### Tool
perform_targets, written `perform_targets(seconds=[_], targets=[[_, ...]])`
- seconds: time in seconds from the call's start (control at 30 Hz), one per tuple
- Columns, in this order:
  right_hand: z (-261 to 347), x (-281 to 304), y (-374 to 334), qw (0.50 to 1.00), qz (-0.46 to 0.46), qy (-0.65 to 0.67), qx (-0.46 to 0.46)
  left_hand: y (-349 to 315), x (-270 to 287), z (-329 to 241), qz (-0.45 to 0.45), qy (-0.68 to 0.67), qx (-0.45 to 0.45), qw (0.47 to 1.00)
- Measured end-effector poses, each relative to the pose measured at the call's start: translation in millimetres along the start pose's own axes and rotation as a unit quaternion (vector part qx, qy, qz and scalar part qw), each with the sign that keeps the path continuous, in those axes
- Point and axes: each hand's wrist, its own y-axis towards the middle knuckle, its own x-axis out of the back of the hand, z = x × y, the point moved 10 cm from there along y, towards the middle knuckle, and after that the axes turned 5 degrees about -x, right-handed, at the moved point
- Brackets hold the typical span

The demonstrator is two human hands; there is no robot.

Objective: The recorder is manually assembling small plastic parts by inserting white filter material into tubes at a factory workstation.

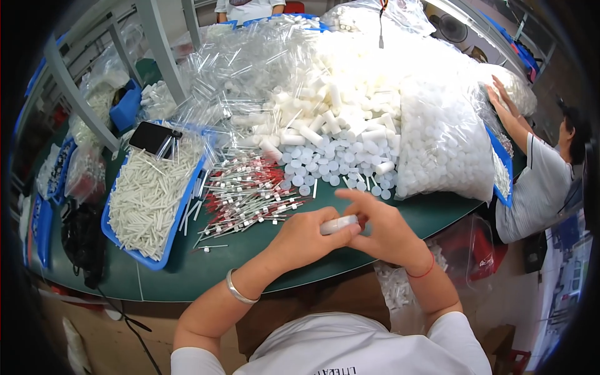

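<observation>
My left hand is closed round a short white plastic tube just above the table's near edge. My right hand meets the tube's right end, thumb and fingers curled in and one finger raised; a small reddish bit shows there, too hidden to name. Beyond my hands lie loose translucent white round caps and a heap of white tubes. Left of them is a pile of thin sticks with red and white parts.
A blue tray of short white rods has a black phone on it. At right bulges a clear bag of white caps. Clear tubes heap behind grey posts. A co-worker reaches in from the right.
</observation>
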Motion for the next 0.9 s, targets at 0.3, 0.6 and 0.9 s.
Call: perform_targets(seconds=[0.3,0.6,0.9], targets=[[-42,-25,-20,0.912,-0.02,0.404,-0.066,-6,-28,-9,0.016,-0.415,-0.013,0.91],[-35,-78,-29,0.756,0.081,0.635,-0.134,-23,-44,-9,-0.042,-0.35,-0.032,0.935],[-30,-89,-46,0.716,0.088,0.671,-0.17,-29,-64,3,-0.064,-0.472,0.022,0.879]])
